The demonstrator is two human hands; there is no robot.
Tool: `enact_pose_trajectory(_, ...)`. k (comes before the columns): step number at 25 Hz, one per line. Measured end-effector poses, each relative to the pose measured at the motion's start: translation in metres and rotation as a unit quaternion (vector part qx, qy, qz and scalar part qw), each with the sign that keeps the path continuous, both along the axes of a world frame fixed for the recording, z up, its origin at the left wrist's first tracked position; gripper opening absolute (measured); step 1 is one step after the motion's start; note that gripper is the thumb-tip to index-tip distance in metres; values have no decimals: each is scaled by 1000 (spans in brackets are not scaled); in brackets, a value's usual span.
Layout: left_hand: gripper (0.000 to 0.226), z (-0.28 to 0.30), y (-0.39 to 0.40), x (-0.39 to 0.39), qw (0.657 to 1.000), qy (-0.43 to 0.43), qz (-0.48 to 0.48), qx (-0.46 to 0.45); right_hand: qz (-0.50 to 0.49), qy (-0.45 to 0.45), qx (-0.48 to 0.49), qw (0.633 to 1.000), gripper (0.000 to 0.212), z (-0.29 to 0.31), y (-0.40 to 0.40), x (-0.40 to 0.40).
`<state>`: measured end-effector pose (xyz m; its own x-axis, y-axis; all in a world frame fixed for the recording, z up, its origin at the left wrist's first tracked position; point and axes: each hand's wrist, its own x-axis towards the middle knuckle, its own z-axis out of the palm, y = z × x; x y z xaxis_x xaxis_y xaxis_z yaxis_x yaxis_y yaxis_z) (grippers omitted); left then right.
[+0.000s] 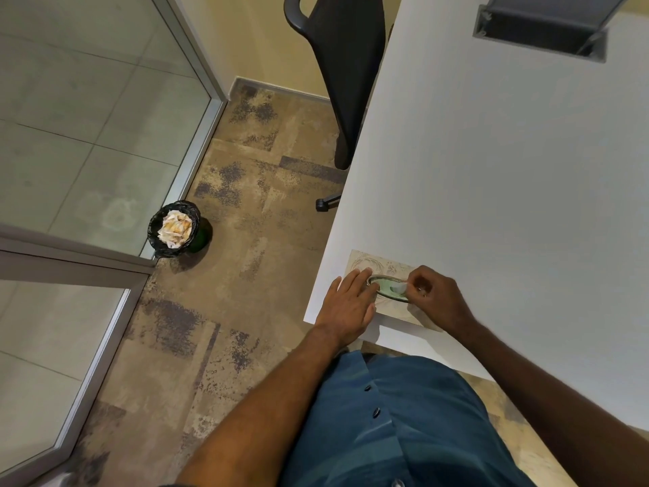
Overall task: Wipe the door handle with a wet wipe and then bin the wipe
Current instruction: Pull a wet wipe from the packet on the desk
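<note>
A pack of wet wipes (382,274) with a beige patterned wrapper and a green oval opening lies at the near left corner of the white table (491,170). My left hand (347,304) rests flat on the pack's left end, fingers apart. My right hand (433,295) pinches a white wet wipe (398,287) that sticks up out of the oval opening. A small bin (174,229) with a black liner and crumpled paper inside stands on the floor to the left, beside the glass partition. No door handle shows in this view.
A black office chair (342,65) stands at the table's far left side. Glass panels in metal frames (196,145) run along the left. Patterned brown carpet (253,240) covers the floor between bin and table. A grey cable hatch (541,29) sits in the tabletop.
</note>
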<state>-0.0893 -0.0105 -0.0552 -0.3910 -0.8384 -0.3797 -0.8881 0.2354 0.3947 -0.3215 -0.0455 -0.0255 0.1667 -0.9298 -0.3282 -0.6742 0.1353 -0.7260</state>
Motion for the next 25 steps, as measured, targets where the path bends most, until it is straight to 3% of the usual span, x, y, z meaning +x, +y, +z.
enact_pose_trajectory(10,49,7,-2,-1,1000,12,4,-3,-204,-124,-40,970,21,26,-14,14)
enact_pose_trajectory(13,40,17,-11,-4,996,69,47,-27,-250,-168,-40,953,11,38,-23,23)
enact_pose_trajectory(15,32,29,-21,-7,983,135,126,-19,-265,-193,-45,944,10,49,-29,33)
enact_pose_trajectory(17,34,45,-32,-10,933,241,262,48,-263,-215,-47,939,9,59,-33,47)
enact_pose_trajectory(19,36,68,-46,-10,830,370,389,151,-243,-226,-40,942,10,69,-36,65)
enact_pose_trajectory(21,38,89,-59,-2,748,452,437,214,-218,-228,-28,949,9,78,-36,89)
enact_pose_trajectory(23,37,108,-64,15,705,501,440,242,-197,-222,-25,954,12,85,-36,112)
enact_pose_trajectory(25,29,120,-60,38,691,527,440,224,-186,-221,-22,957,12,95,-36,137)
